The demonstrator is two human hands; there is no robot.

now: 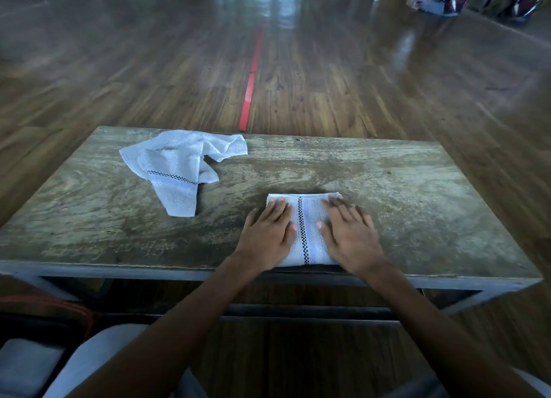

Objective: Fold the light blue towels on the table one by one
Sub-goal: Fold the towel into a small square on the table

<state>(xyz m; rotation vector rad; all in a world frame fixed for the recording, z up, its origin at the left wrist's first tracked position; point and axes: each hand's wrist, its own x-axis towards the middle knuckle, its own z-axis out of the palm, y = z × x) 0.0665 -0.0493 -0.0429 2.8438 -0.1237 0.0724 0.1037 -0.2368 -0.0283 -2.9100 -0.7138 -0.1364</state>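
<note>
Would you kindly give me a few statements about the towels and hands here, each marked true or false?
1. The left hand and the right hand rest flat on the folded towel. True.
2. The crumpled towel lies apart from both hands. True.
3. The crumpled towel lies right of the hands. False: it lies on the table, to their far left.
4. The folded towel is plain. False: a checked stripe runs between the hands.

I see the folded towel point(308, 219) flat at the near edge of the table point(417, 195); the crumpled towel point(176, 165) lies far left.
</note>
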